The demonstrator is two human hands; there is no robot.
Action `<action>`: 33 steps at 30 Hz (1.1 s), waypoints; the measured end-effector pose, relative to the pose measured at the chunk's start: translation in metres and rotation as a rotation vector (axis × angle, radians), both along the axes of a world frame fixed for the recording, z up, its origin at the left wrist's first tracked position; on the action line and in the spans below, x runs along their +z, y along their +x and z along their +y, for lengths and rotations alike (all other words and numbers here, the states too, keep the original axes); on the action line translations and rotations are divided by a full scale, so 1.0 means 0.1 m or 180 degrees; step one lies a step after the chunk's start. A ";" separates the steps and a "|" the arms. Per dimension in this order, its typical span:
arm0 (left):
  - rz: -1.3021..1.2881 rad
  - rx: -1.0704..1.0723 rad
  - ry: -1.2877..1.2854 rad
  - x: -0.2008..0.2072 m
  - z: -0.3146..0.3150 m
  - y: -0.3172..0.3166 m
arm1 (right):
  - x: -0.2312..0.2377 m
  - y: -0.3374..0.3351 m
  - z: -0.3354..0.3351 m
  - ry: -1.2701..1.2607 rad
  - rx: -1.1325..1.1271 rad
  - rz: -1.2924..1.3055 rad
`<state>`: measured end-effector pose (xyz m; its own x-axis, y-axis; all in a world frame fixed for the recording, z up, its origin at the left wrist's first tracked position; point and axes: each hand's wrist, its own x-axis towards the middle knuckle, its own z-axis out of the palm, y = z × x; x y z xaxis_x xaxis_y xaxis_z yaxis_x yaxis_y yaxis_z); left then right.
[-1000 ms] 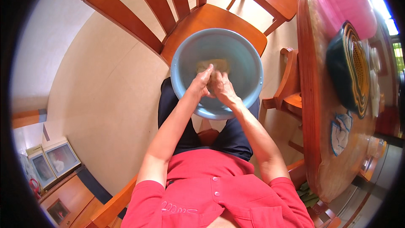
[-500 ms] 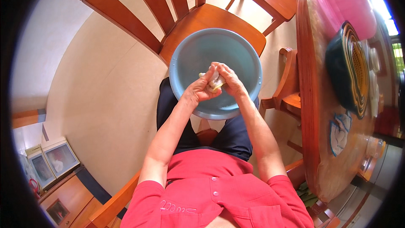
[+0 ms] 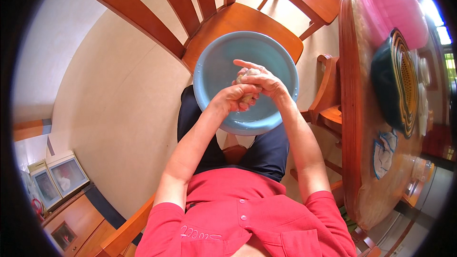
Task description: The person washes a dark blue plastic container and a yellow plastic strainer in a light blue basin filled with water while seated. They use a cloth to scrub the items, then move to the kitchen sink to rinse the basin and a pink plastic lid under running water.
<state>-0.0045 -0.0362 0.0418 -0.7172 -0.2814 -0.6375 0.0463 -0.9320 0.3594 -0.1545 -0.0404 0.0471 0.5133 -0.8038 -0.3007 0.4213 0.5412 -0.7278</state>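
A blue round basin rests on the wooden chair seat and over my knees, holding some water. Above it, my left hand and my right hand come together around a bunched, wet-looking white cloth. In the earlier frame a yellow edge shows on this cloth. The fingers of my left hand close on its lower part. My right hand wraps over the top, with one finger stretched out to the left. Much of the cloth is hidden inside both hands.
The wooden chair faces me, its slatted back at upper left. At right, a round wooden table carries a pink basin, nested dark green bowls and colanders, and a blue-edged white cloth. Another chair stands beside it.
My hands have shifted their hold on the cloth. The right hand has turned over it with a finger extended, and the cloth is squeezed into a tighter bunch.
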 end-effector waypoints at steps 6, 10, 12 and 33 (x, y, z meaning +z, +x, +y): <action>-0.0717 -0.0036 -0.0951 -0.05 0.07 -0.11 | 0.11 0.12 -0.02 -0.0553 -0.0038 0.1607; -0.1578 -0.0145 -0.1579 0.05 0.13 -0.23 | 0.08 0.24 0.01 -0.0675 -0.0223 0.2405; -0.1893 -0.0331 -0.2136 -0.01 0.14 -0.27 | -0.03 0.28 0.04 -0.0765 -0.0476 0.2701; -0.2123 -0.0634 -0.3287 -0.23 0.28 -0.22 | -0.21 0.24 0.30 -0.0230 -0.1035 0.2231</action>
